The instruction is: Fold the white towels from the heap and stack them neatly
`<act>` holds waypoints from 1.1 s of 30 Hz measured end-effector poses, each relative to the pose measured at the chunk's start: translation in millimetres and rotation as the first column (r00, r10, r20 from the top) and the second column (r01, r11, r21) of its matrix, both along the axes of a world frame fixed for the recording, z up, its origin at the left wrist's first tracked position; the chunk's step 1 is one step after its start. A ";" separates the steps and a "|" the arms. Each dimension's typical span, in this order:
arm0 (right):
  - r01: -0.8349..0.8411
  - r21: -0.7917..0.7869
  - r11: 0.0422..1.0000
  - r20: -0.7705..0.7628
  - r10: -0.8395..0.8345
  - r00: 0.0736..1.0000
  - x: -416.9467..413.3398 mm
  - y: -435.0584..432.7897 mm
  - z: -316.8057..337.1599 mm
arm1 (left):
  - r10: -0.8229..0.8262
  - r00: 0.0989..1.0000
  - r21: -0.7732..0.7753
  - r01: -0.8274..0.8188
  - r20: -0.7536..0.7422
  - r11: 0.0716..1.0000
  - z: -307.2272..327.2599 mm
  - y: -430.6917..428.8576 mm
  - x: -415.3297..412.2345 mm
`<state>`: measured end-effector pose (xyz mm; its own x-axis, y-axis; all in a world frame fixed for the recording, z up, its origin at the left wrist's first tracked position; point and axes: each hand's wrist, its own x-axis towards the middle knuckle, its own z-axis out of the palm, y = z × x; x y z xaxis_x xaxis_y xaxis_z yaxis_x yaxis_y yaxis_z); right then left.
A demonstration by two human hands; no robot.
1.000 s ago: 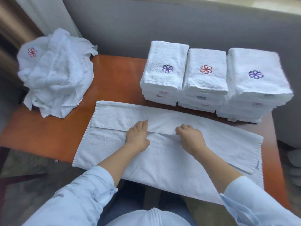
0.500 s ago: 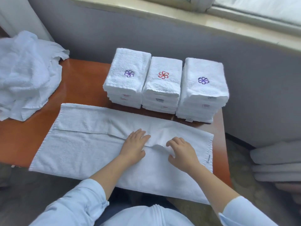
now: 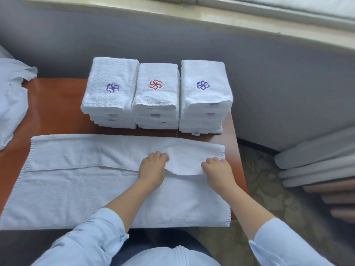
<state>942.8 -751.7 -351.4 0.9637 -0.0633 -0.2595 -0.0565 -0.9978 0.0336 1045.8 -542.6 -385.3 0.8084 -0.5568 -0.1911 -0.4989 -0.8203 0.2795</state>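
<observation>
A white towel (image 3: 76, 189) lies spread along the front of the orange table (image 3: 57, 112), its far long edge folded toward me as a flap. My left hand (image 3: 153, 167) and my right hand (image 3: 218, 169) sit on the flap's right part with curled fingers, gripping its near edge. Between them that edge bulges up in a curve. Behind the towel stand three stacks of folded white towels: left (image 3: 111, 93) with a purple flower, middle (image 3: 156, 91) with a red one, right (image 3: 204, 89) with a purple one. The heap of unfolded towels (image 3: 11, 96) shows at the left edge.
A grey wall (image 3: 269, 83) with a window sill rises right behind the table. Grey padded cushions (image 3: 317, 160) lie low to the right of the table. The table's right edge runs just past the spread towel's end.
Both hands have slid right along the flap toward the towel's right end and curled onto its edge, which now bulges up. The view has swung right, leaving the heap mostly out of frame.
</observation>
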 end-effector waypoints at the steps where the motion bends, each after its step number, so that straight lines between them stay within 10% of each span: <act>1: -0.004 -0.016 1.000 0.056 0.005 0.998 2.5 -4.4 5.2 | -0.018 1.000 0.005 0.018 0.013 1.000 1.6 -2.2 2.1; 5: 0.013 -0.050 0.999 0.305 0.003 0.952 7.4 -21.6 18.0 | -0.085 0.995 0.008 0.085 0.047 0.996 5.1 -8.4 5.0; 12: 0.172 -0.030 0.985 -0.080 -0.174 0.981 -10.0 -22.5 -2.2 | -0.210 0.976 0.011 0.211 -0.061 0.977 3.8 -12.2 1.9; 18: 0.145 0.234 0.961 -0.040 -0.140 0.989 -10.4 -1.4 -10.9 | -0.268 0.956 -0.082 0.260 -0.118 0.962 6.6 -13.0 0.7; 33: -0.103 0.393 0.914 0.000 0.112 0.994 47.0 110.4 -18.9 | 0.168 0.980 0.120 -0.155 -0.107 0.981 13.0 119.4 9.3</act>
